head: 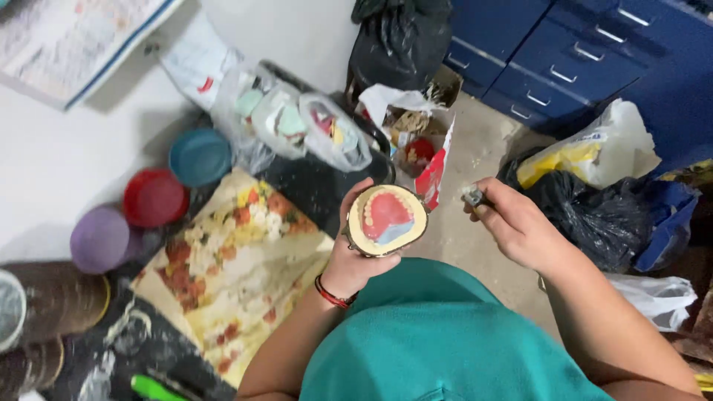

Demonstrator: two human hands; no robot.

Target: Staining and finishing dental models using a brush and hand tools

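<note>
Pink wax in a yellowish dental mould sits cupped in the left hand; right of the mould, the right hand pinches a small tool and, I'd say, should scrape lightly.

Three round lids; two black bags; one dental flask; two hands

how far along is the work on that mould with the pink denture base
Already in place: a pink denture base sits in cream plaster inside the round mould, its open face up. In hand: the left hand cups the mould while the right hand grips a small metal tool, held apart from it. Left: the tool has not touched the mould; more casts wait in clear bags.
</note>
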